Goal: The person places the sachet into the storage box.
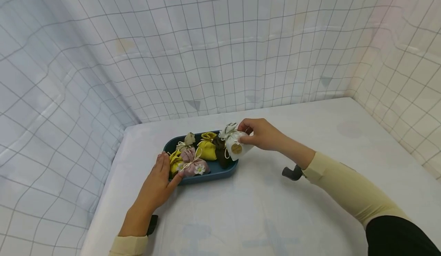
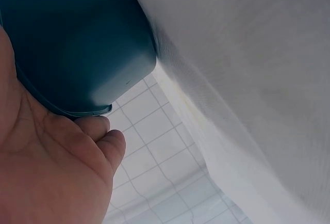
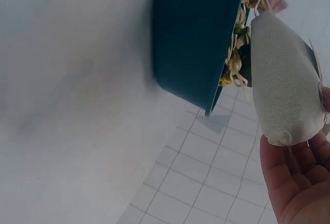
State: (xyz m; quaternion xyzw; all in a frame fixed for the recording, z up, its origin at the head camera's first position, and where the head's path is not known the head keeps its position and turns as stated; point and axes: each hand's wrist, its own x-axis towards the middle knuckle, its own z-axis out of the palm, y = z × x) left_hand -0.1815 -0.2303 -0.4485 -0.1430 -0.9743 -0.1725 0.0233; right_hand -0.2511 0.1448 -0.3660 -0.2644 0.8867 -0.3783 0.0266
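Observation:
A dark teal oval tub stands on the white-covered table. My left hand rests along its left end, fingers fairly straight against the rim and thumb at the front edge. Over the tub's right end, my right hand holds a white drawstring pouch with a round gold label, tilted. In the right wrist view the fingertips support the base of this pouch. Inside the tub lie a brown pouch, a yellow pouch, a pink pouch with white flowers, another yellow pouch and a beige pouch.
White tabletop extends in front of the tub and to its right. White grid-patterned curtains hang behind the table and at both sides. A black wrist-worn device sticks out below the right wrist, another beside the left.

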